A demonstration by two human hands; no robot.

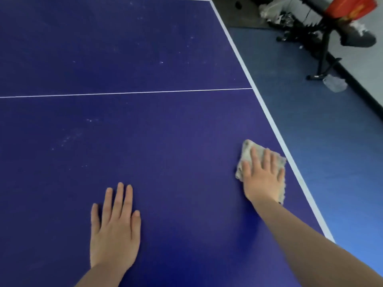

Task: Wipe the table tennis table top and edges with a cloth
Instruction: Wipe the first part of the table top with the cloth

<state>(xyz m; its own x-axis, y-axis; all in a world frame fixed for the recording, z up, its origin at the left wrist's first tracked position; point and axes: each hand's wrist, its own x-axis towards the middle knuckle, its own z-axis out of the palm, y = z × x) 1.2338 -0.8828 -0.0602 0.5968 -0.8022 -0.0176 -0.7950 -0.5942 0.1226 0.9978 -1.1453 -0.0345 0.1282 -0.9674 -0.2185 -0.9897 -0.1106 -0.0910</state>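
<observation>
The table tennis table [145, 59] fills almost the whole view, dark blue, with a thin white centre line crossing it well beyond the fingertips of both hands and a white border [267, 114] along its right edge. Pale dusty specks [72, 138] lie on the top ahead of the left fingers and further away past the centre line, so I judge that most of the surface is not yet wiped and that the wiping is now near the right edge.

The right hand [262, 177] lies flat on the cloth [247, 151] with straight, slightly spread fingers; it presses the cloth down on the table and does not pinch it. This flat pressing probably keeps the whole cloth in contact with the surface while it slides. The cloth is greyish and folded, it shows beyond the fingertips and on both sides of the fingers, and its right side is just beside the white border.

The left hand [115, 230] rests open on the bare table, fingers straight and close together, holding nothing; it seems to support the person leaning forward.

To the right of the right fingers, beyond the table edge, is a blue floor [323, 146]. Far ahead stands a black metal stand [323, 52] with something red [350, 7] on it, and some crumpled plastic litter [334, 83] lies near its foot.
</observation>
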